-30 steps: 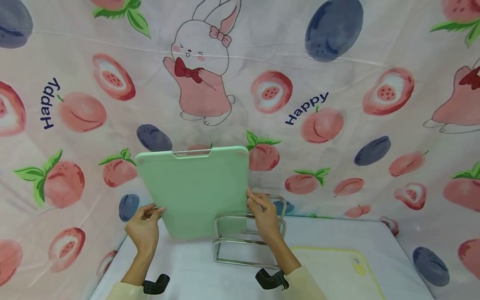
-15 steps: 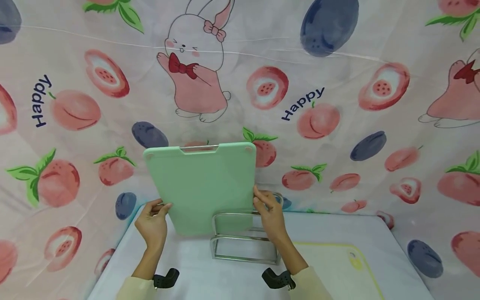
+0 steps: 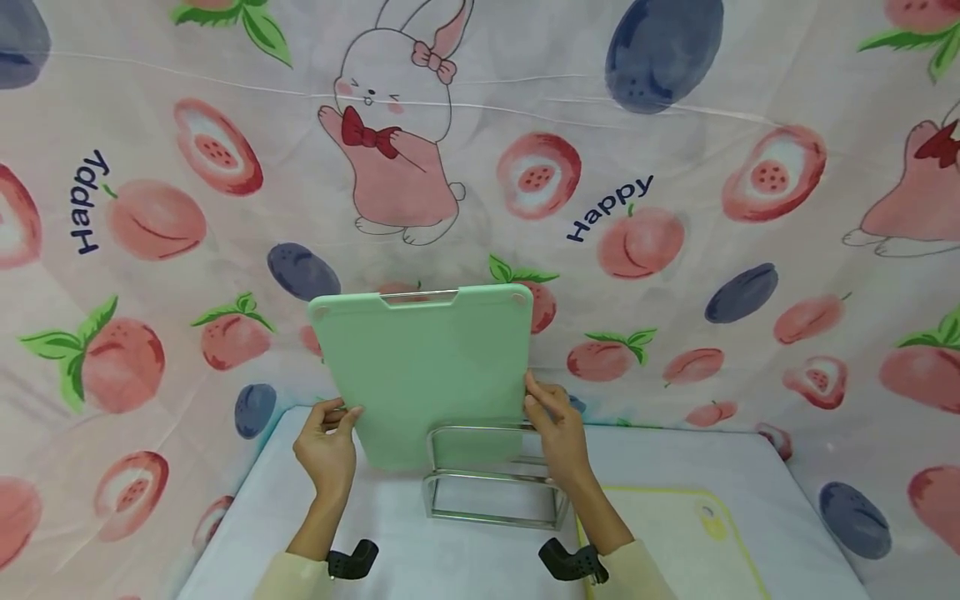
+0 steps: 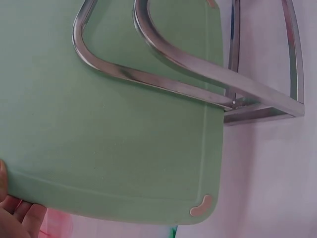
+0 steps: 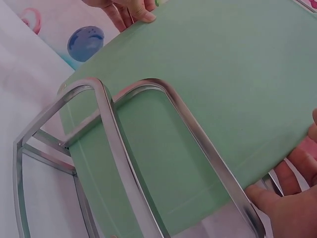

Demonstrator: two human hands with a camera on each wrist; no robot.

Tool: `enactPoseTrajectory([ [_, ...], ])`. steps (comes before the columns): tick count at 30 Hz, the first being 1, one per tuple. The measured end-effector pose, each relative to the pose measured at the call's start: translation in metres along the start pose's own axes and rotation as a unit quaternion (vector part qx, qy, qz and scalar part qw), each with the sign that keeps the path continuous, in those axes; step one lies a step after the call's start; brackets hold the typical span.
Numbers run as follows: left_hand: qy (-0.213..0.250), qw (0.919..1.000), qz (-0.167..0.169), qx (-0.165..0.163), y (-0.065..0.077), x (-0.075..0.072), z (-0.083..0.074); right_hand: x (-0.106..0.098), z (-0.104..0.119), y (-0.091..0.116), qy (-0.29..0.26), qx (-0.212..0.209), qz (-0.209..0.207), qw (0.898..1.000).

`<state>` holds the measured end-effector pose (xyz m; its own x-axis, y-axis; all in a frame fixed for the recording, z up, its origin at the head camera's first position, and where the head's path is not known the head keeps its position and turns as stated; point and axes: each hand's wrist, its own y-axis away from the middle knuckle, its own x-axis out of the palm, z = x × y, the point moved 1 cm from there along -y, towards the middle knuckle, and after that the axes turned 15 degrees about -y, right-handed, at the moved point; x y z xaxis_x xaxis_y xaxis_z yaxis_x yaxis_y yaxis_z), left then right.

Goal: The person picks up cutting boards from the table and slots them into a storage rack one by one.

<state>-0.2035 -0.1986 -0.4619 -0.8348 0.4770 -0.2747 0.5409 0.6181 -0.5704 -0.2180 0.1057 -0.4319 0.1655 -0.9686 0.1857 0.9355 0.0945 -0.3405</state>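
A pale green cutting board [image 3: 435, 367] stands upright, tilted slightly, with its lower right part behind the front loops of a metal rack [image 3: 491, 520]. My left hand [image 3: 328, 446] pinches the board's left edge between thumb and fingers. On the opposite edge, my right hand [image 3: 558, 433] grips it beside the rack. The left wrist view shows the board's lower corner with a pinkish pad [image 4: 201, 206] past the rack's bars [image 4: 163, 85]. In the right wrist view, the board passes between the rack's loops; whether its bottom edge touches the rack's base is unclear.
A second cutting board [image 3: 667, 542], whitish with a yellow rim, lies flat on the white table [image 3: 720, 458] to the right of the rack. A printed cloth [image 3: 555, 100] with fruit and rabbits hangs behind the table.
Both hands have carried the green cutting board to the right, so more of it sits behind the rack's front loop. The rack stays in place, and the hands' grip looks the same.
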Motion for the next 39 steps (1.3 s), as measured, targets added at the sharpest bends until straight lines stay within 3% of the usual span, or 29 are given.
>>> enactPoseTrajectory([
  [5, -0.003, 0.9999, -0.010, 0.008, 0.004, 0.004, -0.003, -0.007, 0.002, 0.001, -0.013, 0.002, 0.001, 1.000],
  [13, -0.001, 0.9994, 0.012, 0.032, 0.006, 0.010, -0.012, -0.020, 0.003, 0.003, -0.041, 0.001, -0.008, 0.999],
  [22, 0.003, 0.9995, 0.027, 0.017, 0.008, 0.013, -0.016, -0.029, 0.008, 0.004, -0.095, 0.011, 0.007, 0.995],
  [39, 0.031, 0.9967, 0.068, 0.030, 0.019, 0.026, -0.031, -0.051, 0.010, 0.008, -0.133, -0.008, -0.032, 0.991],
])
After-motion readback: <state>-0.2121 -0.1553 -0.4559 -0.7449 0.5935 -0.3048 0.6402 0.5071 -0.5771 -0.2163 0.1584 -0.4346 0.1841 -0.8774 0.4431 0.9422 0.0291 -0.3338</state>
